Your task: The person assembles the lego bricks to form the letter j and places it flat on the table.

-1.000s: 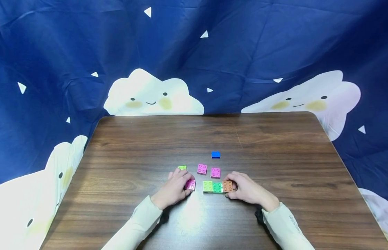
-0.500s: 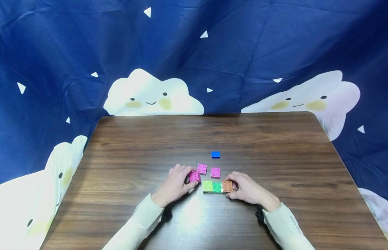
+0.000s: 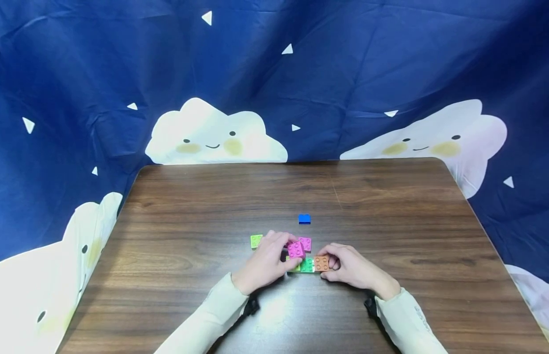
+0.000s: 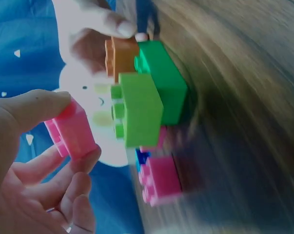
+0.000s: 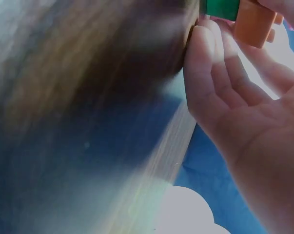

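Note:
My left hand (image 3: pixel 267 260) pinches a pink toy brick (image 3: pixel 295 250) between thumb and fingers. In the left wrist view that pink brick (image 4: pixel 73 129) hangs apart from the joined bricks, its studs facing away from the table. The joined piece has a green brick (image 4: pixel 168 85) low on the table, with a lime brick (image 4: pixel 142 109) on one end and an orange brick (image 3: pixel 321 263) on the other. My right hand (image 3: pixel 351 268) grips the orange end between thumb and fingers. In the head view the held brick and left thumb partly cover the lime brick.
Behind the joined piece lies a loose pink brick (image 3: pixel 305 244), and another pink brick (image 4: pixel 164 180) shows in the left wrist view. A blue brick (image 3: pixel 304 219) lies farther back. Left of the left hand is a loose lime brick (image 3: pixel 256 241). The wooden table (image 3: pixel 190 211) meets a blue curtain.
My left hand has lifted the pink brick and carried it right, over the lime end of the joined piece. The loose lime brick is uncovered again. My right hand stays in place.

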Tool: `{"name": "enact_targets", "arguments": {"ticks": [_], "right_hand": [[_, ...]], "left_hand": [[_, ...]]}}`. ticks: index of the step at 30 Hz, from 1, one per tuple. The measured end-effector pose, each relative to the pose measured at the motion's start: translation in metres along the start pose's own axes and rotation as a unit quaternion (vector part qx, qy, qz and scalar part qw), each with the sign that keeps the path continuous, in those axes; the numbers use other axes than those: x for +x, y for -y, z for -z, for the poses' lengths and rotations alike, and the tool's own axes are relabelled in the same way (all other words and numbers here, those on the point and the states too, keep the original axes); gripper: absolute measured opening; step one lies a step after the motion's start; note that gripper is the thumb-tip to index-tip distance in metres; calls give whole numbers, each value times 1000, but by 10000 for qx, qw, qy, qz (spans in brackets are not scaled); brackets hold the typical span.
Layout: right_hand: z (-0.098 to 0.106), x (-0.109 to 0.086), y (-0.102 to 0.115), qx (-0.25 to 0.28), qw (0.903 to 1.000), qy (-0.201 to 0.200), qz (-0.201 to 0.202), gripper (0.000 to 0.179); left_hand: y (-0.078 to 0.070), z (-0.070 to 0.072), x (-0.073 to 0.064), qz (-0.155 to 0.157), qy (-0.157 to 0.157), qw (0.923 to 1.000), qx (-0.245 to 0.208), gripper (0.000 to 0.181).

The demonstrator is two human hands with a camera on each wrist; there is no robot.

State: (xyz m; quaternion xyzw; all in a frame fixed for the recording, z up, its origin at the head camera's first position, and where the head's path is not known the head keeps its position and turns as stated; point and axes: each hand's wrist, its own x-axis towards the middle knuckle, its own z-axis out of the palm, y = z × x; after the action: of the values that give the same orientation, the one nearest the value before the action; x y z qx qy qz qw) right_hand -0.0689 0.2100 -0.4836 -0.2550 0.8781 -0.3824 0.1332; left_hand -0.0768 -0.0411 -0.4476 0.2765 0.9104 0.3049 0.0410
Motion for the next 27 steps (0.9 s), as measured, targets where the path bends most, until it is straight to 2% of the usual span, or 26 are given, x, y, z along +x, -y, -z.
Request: {"name": "enact_targets", "arguments": {"ticks": [3, 14, 20, 27], "right_hand": [[0, 0, 0, -3, 10000, -28, 33, 32], [-2, 1, -3, 48, 9999, -100, 82, 25], [-3, 1, -4, 137, 9995, -173, 211, 23], [-4, 1, -5, 115, 9996, -193, 184, 22]], "left_hand": [[-7, -5, 3, -70, 95, 9999, -80, 41], [-20, -23, 11, -508, 269, 9974, 423, 38], [-22, -28, 13, -534, 365, 9967, 484, 36], [-26, -32, 16, -598, 373, 9959, 574, 35]]}}
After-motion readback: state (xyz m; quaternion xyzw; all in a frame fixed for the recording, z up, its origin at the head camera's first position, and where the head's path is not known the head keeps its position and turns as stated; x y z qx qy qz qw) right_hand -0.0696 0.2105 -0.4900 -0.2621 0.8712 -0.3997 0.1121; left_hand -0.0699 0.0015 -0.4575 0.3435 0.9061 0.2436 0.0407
